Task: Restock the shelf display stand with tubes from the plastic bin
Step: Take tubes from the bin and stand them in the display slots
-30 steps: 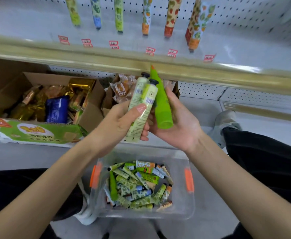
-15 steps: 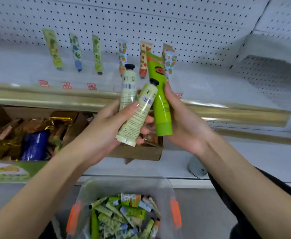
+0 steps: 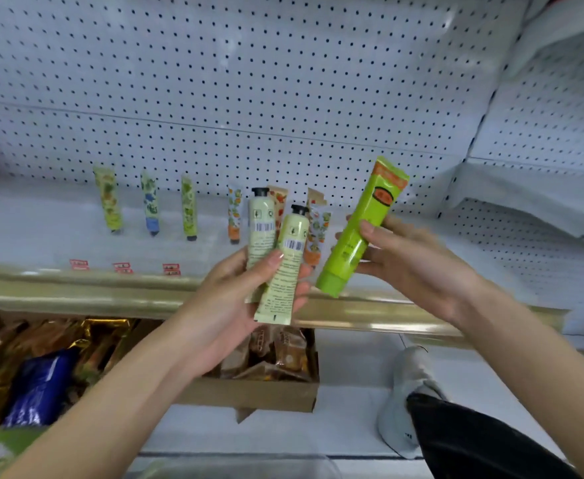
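1. Left hand [image 3: 235,299]: grip closed round two pale green tubes [image 3: 289,267], black caps up, barcodes facing the camera, thumb across the front one. They are held fanned, probably as stock in waiting while the other hand places.
2. Right hand [image 3: 418,267]: grip pinching one bright green tube [image 3: 359,229] at mid-body, cap down, crimped end up and tilted right. The shelved tubes stand the same way up, so it looks ready to go on cap-first.
3. Shelf [image 3: 111,288]: gold front rail, with a pegboard [image 3: 249,81] behind.
4. Standing tubes [image 3: 150,203]: a spaced row resting on their caps, running from left to centre. The last few are partly hidden behind the held ones. The likely spot is the stretch right of the row.
5. Price tags [image 3: 121,266]: red, along the front lip.
6. In the way: the rail lies between hands and shelf surface. The neighbouring tubes stand free and could topple at a brush.
7. Below: cardboard box [image 3: 259,395] of wrapped snacks and a blue packet [image 3: 38,385]. A shoe [image 3: 408,392] is at right.
8. Plastic bin [image 3: 235,467]: only a blurred translucent edge shows at the bottom. Its contents are out of view.
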Demonstrator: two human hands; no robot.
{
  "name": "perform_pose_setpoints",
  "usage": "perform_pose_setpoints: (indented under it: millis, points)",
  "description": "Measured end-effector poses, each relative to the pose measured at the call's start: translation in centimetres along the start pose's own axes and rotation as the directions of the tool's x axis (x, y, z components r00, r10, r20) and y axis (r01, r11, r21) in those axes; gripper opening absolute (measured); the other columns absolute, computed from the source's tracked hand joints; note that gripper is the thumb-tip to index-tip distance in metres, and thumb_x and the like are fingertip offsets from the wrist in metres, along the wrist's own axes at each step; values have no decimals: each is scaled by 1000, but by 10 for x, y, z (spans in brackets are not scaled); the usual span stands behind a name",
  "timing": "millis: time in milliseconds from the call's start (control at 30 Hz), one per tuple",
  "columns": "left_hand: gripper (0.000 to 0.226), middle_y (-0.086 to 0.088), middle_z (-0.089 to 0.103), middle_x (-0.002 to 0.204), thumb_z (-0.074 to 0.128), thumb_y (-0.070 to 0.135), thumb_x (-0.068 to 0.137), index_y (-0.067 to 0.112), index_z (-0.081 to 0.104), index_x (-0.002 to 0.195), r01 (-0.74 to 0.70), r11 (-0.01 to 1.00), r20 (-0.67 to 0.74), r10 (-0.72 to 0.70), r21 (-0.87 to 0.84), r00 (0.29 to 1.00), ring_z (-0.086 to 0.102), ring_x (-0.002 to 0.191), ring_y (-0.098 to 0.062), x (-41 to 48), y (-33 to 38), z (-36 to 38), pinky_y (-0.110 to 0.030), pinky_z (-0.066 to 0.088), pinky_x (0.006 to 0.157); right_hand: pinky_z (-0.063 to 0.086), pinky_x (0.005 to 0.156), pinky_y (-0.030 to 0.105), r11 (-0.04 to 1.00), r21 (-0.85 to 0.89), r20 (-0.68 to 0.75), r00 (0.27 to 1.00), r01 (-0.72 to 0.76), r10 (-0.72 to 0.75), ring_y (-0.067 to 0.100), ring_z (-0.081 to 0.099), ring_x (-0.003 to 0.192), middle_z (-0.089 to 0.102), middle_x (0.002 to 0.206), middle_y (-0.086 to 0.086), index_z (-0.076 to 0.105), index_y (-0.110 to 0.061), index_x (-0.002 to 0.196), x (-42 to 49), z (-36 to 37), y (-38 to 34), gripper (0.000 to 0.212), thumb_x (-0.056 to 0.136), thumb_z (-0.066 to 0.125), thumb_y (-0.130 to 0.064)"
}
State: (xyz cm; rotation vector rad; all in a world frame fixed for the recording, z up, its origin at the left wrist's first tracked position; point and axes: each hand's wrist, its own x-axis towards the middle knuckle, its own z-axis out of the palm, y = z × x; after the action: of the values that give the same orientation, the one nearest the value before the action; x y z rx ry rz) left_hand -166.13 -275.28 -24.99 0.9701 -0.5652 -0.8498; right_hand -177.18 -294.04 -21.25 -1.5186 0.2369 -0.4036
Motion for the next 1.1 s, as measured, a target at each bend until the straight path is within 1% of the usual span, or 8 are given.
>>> perform_pose_setpoints:
  millis: [67,167,300,433,600,767,967,1100]
  points:
    - [34,-17,73,102,59,19,79,9,64,112,24,999,-30,-26,-46,999,72,85,-24,6,3,-2,-33,60,70,57,84,37,987,-158,-62,997,39,-50,26,67,95,67,106,16,57,-7,110,8,-13,-12,24,86,58,-13]
    - [35,-16,72,105,58,18,85,9,62,118,46,994,-82,-54,-96,995,72,89,-24,16,6,-5,-37,60,74,59,79,36,933,-357,-157,982,43,-105,25,68,90,67,109,19,55,-5,117,25,-27,-23,31,87,62,-6]
    - [39,-14,71,109,58,18,86,13,59,124,67,984,-104,-85,-167,991,70,99,-25,29,9,-6,-49,57,79,57,80,39,864,-503,-233,962,4,-140,24,67,91,68,101,15,58,-8,112,57,-42,-27,33,82,70,-7]
    - [34,-13,71,110,57,19,89,15,59,123,104,983,-84,-117,-149,990,70,100,-24,40,5,-6,-55,55,80,57,79,42,888,-457,-304,947,-47,-106,28,67,91,67,96,16,60,-4,107,87,-49,-14,27,82,70,-8]
    - [35,-15,72,106,59,9,82,10,60,117,146,982,-47,-153,-120,987,71,96,-26,48,0,-7,-52,58,76,57,75,39,935,-354,-367,924,-34,-105,29,64,87,62,98,15,58,-4,105,117,-53,3,19,90,63,-13]
    - [35,-15,71,108,58,2,81,10,61,116,144,987,-13,-145,-75,989,70,99,-26,54,-1,-13,-51,57,78,55,85,42,923,-381,-381,919,-51,-106,27,62,93,62,105,14,58,-6,104,134,-54,12,15,94,56,-17]
    - [38,-11,72,109,58,5,82,15,59,118,137,986,-11,-139,-89,990,70,100,-25,59,-4,-18,-53,56,81,56,75,39,907,-418,-361,925,-48,-117,32,64,97,62,108,20,52,-13,110,141,-53,11,21,91,61,-14]
    - [42,-10,71,111,58,7,81,15,58,122,131,987,2,-131,-93,991,69,102,-25,62,-8,-21,-54,56,80,56,76,39,898,-438,-337,935,-47,-115,31,64,98,62,110,21,54,-11,114,146,-51,9,23,92,59,-16]
